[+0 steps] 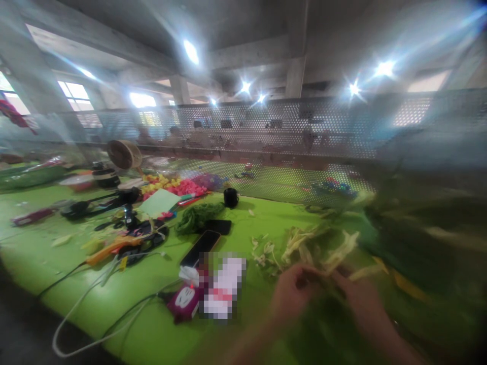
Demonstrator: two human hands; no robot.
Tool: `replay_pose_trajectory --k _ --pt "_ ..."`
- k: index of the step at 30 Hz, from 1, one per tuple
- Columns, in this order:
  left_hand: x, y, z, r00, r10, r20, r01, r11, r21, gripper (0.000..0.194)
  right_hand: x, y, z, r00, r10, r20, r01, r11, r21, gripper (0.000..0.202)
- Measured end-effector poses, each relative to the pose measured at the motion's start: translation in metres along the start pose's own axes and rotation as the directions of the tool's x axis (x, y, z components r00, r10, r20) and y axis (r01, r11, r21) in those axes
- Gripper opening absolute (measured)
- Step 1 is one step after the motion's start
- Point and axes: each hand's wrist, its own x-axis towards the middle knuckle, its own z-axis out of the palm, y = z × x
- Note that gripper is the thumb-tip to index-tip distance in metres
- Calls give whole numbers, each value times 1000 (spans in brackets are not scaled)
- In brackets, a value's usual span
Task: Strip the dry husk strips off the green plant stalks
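My left hand (292,290) and my right hand (355,293) are close together at the lower right, over the green table. Both look closed, their fingertips meeting around a pale yellow leaf-like piece (342,251). Blur and the fingers hide exactly how each hand grips it. Just beyond my hands lies a loose pile of pale yellow-green leaf-like strips (297,241). Smaller pale bits (266,249) are scattered to the left of the pile. A dark green, blurred mass (414,238) fills the right side beside my right hand.
A purple box (186,301) with cables, a dark phone (201,247) and green netting-like material (196,218) lie left of my hands. Farther left are an orange glue gun (112,249), a black tape reel and pink and yellow pieces (186,187). A perforated metal screen (247,137) stands behind.
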Motion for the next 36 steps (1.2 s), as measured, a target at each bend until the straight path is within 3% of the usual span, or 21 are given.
replay_pose_trajectory --k 5,11,15,20,27,32,36 --pt "2 -4 -1 998 -15 61 12 998 62 18 5 11 2 998 51 35 -52 999 15 11" --pt "10 -22 -8 996 29 -85 -13 985 174 21 4 19 0 1000 8 -4 -7 990 141 21" --pt "10 -21 -8 994 46 -95 -26 980 199 21 1 20 0 996 65 57 -71 991 113 33" --pt "9 -19 -6 995 32 -92 -12 978 208 19 0 12 2 993 112 25 -113 993 42 25" --pt "9 -27 -6 996 -81 -32 86 972 217 10 2 22 -1 999 -46 18 48 994 -100 18" --pt "7 -20 -3 992 -99 -80 113 975 193 10 1 38 -4 976 -216 -2 210 947 -244 19" --pt "7 -16 -2 989 -104 -102 120 977 176 9 -1 40 -3 971 -238 -38 220 941 -258 18"
